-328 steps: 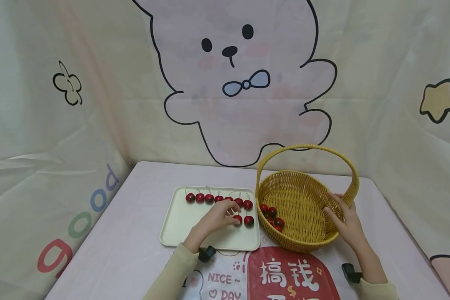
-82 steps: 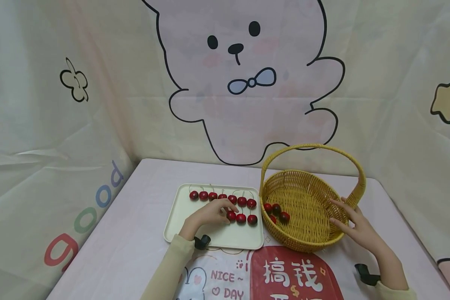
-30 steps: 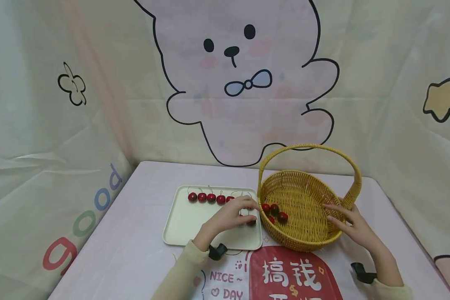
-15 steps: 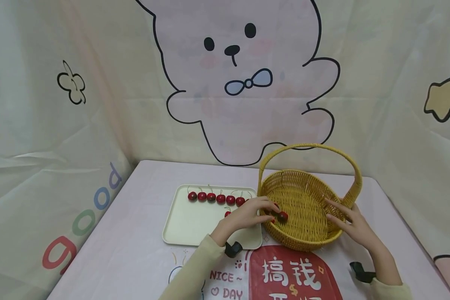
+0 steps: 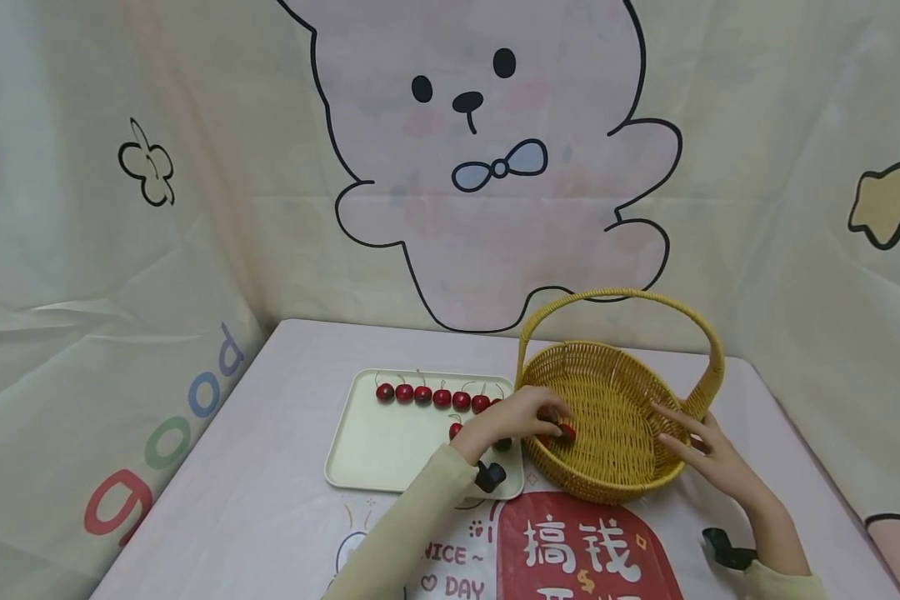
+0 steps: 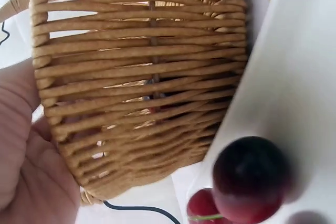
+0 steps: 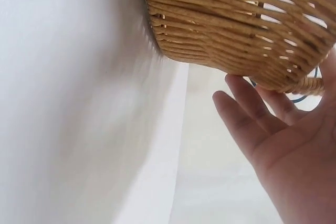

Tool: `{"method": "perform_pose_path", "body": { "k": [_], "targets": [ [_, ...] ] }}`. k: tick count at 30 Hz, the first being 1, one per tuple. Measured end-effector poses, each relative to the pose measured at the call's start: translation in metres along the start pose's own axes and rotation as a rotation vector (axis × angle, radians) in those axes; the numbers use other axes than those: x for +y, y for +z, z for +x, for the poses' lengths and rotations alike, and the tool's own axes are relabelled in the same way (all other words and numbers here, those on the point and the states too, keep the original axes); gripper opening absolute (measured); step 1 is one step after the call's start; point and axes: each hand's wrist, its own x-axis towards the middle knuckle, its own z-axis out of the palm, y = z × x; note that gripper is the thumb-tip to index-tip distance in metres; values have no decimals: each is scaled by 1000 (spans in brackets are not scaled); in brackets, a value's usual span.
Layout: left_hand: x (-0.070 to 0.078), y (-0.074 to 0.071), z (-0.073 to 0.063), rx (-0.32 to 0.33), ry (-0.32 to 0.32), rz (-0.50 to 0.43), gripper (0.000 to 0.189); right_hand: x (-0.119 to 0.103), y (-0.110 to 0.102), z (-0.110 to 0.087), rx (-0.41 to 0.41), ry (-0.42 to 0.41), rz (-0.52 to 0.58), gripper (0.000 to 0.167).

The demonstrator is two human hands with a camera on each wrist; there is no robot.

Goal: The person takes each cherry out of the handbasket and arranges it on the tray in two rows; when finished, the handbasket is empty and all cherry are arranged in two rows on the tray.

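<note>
My left hand (image 5: 517,414) reaches over the left rim of the yellow wicker basket (image 5: 615,417), fingers bent down among the cherries inside. One cherry (image 5: 567,434) shows beside the fingertips; others are partly covered. I cannot tell whether a cherry is pinched. In the left wrist view the wicker wall hides the fingertips. My right hand (image 5: 708,454) holds the basket's right rim by the handle's foot, thumb over the inner side; several fingers (image 7: 247,98) touch the wall's outside. Left of the basket lies a cream tray (image 5: 382,458), with stemmed cherries (image 5: 442,399) in a back row.
A shorter front row on the tray is partly behind the left wrist, including a dark cherry (image 6: 251,179). The tall basket handle (image 5: 622,293) arches over the opening. A printed cloth (image 5: 585,542) covers the table, and patterned drapes (image 5: 802,275) surround it.
My left hand has moved right, from the tray's front row of cherries over the rim into the basket. Over the longer span the basket's cherries became fewer. The right hand stays at the rim.
</note>
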Motion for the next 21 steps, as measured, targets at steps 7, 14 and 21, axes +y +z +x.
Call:
{"method": "perform_pose_path", "body": {
  "k": [7, 14, 21],
  "targets": [
    [2, 3, 12, -43, -77, 32, 28, 4, -1, -1, -20, 6, 22, 46],
    [3, 8, 22, -98, -160, 97, 31, 0, 0, -1, -6, -9, 19, 46],
    [5, 11, 27, -139, -188, 193, 31, 1, 1, -1, -2, -3, 25, 46]
  ]
}}
